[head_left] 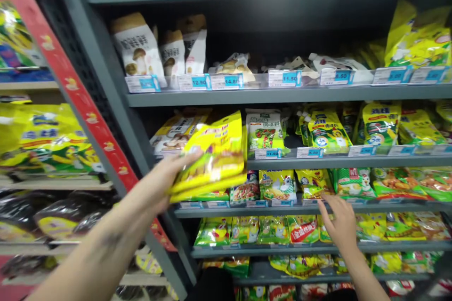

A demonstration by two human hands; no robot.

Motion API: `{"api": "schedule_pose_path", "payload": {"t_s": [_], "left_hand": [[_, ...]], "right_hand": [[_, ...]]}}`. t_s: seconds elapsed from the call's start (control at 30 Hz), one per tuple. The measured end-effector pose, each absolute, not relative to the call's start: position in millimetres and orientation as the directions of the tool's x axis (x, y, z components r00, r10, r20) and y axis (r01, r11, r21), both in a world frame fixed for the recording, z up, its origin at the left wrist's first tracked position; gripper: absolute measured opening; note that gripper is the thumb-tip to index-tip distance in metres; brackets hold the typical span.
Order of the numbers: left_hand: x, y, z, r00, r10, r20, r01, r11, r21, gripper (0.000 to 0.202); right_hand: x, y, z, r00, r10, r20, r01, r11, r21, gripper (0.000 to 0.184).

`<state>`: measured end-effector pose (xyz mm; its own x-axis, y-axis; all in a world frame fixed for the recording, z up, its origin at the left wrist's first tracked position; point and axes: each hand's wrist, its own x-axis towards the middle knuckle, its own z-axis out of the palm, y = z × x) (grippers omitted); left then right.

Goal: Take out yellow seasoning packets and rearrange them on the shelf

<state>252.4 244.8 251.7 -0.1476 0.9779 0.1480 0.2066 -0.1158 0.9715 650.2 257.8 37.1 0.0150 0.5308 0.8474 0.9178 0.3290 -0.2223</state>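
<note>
My left hand [173,174] is closed on the left edge of a small stack of yellow seasoning packets [215,155], held up in front of the shelves and slightly blurred. The thumb lies on top, and the fingers beneath are mostly hidden. My right hand [337,221] reaches toward the lower shelf edge, with thumb and fingers apart. Its fingertips are at or near a yellow packet [312,183] on that shelf; whether they touch it I cannot tell. Behind the held packets stands a white and green seasoning pouch [265,131].
Grey shelves [282,96] carry price labels along their front edges. White mushroom pouches [139,49] stand on an upper shelf, and a large yellow bag [418,42] at upper right. A red slanted strip [81,94] borders the left shelf unit, which holds yellow bags [49,127].
</note>
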Motion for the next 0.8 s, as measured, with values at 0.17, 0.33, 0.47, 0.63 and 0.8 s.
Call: {"api": "schedule_pose_path", "payload": {"t_s": [0.17,0.33,0.47,0.63,0.8], "left_hand": [[304,188,133,-0.199,0.909,0.366,0.146,-0.342,0.928,0.032],[397,204,74,0.361,0.868,0.34,0.147,-0.413,0.899,0.035],[451,237,63,0.512,0.859,0.023,-0.061,0.01,0.998,0.055],[485,287,65,0.29,0.924,0.251,0.013,-0.266,0.964,0.048],[521,330,66,0.048,0.922,0.383,0.286,-0.38,0.879,0.036]], "right_hand": [[649,210,43,0.221,0.41,0.885,0.835,0.389,-0.389,0.023],[655,179,45,0.353,0.311,0.883,0.846,0.298,-0.443,0.025],[675,158,28,0.444,0.314,0.839,0.83,0.208,-0.517,0.028],[692,146,15,0.473,0.385,0.792,0.809,0.167,-0.564,0.029],[680,164,17,0.206,0.507,0.837,0.904,0.23,-0.361,0.032]]}}
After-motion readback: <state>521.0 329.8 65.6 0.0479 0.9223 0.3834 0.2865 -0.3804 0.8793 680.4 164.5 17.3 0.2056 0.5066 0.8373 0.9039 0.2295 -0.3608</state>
